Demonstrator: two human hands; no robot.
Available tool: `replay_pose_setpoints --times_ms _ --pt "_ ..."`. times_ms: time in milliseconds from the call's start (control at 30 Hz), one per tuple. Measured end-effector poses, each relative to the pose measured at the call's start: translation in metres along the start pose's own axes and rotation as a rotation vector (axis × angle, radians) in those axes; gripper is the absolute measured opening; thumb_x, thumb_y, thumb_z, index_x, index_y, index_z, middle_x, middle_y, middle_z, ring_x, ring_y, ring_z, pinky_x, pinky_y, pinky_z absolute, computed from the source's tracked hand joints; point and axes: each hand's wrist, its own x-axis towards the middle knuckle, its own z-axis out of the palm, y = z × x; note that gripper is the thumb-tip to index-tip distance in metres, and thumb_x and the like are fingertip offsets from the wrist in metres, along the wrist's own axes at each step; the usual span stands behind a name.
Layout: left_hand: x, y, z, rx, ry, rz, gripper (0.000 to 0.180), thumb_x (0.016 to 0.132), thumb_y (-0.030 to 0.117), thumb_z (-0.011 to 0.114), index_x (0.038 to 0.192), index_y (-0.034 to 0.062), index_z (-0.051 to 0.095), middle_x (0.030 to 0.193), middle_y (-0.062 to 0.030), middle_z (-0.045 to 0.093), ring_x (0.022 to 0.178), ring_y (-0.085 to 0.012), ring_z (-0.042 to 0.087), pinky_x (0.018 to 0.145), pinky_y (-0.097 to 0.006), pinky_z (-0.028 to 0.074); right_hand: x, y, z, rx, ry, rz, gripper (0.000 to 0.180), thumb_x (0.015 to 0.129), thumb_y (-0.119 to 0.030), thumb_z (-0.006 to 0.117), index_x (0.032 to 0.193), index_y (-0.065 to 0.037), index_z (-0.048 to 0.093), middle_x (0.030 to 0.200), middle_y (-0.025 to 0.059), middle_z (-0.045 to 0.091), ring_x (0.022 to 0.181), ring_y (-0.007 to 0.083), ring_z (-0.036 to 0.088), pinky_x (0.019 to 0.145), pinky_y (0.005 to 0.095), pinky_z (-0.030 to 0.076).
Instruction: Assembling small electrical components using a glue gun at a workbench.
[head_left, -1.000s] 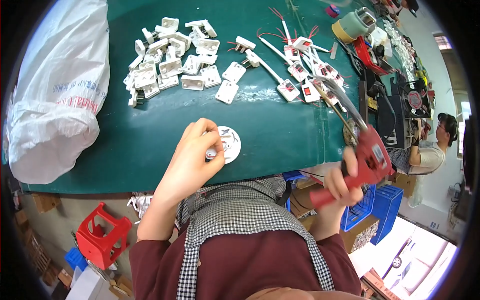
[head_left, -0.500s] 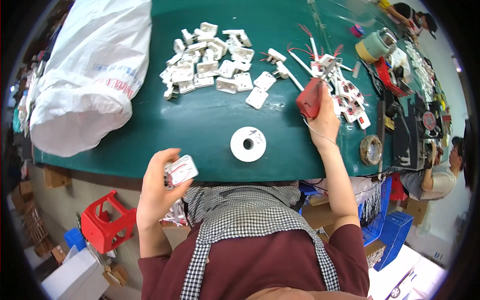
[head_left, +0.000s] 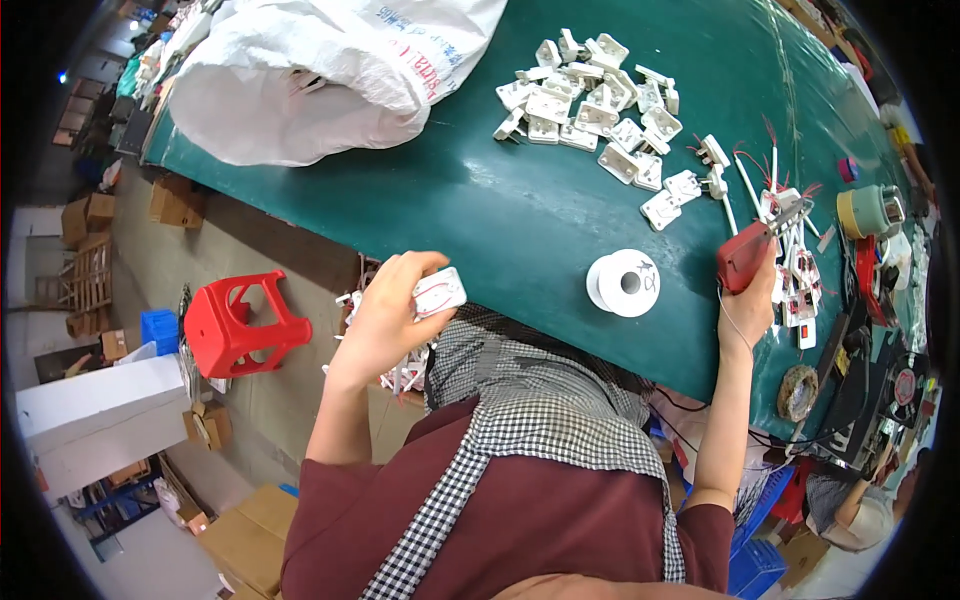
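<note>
My left hand [head_left: 392,310] holds a small white plastic part with red wires [head_left: 439,291] off the near edge of the green table [head_left: 480,190], above the floor. My right hand [head_left: 752,300] grips a red-handled tool [head_left: 752,250] whose metal tip lies on the table among white parts with red wires [head_left: 790,265]. A white spool [head_left: 625,283] lies flat on the table between my hands. A pile of white plastic parts [head_left: 595,110] sits further back.
A big white sack [head_left: 320,75] lies on the table's left end. A red plastic stool [head_left: 235,322] stands on the floor to my left. Tape rolls [head_left: 868,210] and other tools crowd the right end. Another person [head_left: 860,510] sits at lower right.
My left hand has carried the white part off the table edge toward the left. My right hand brought the red tool from beside me onto the table and rests it among the wired parts.
</note>
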Motion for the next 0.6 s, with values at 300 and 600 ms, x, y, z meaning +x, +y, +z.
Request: replay_pose_setpoints --times_ms 300,600 --pt "0.023 -0.01 -0.009 0.155 0.029 -0.011 0.032 0.075 0.009 0.068 0.105 0.0022 0.058 0.104 -0.0136 0.06 0.098 -0.0314 0.057 0.085 -0.038 0.045 0.002 -0.002 0.002 0.01 0.072 -0.09 0.087 0.071 -0.008 0.07 0.145 -0.019 0.026 0.113 0.0097 0.057 0.088 0.0333 0.063 0.065 0.0424 0.051" --pt "0.174 -0.032 0.054 0.03 0.294 -0.03 0.022 0.081 0.017 0.066 0.091 -0.0023 0.061 0.085 -0.013 0.066 0.084 -0.0285 0.062 0.076 -0.034 0.047 -0.06 0.002 -0.05 0.116 0.012 0.123 0.091 0.066 -0.007 0.076 0.143 -0.012 0.028 0.12 0.0142 0.055 0.099 0.0371 0.06 0.078 0.0424 0.051"
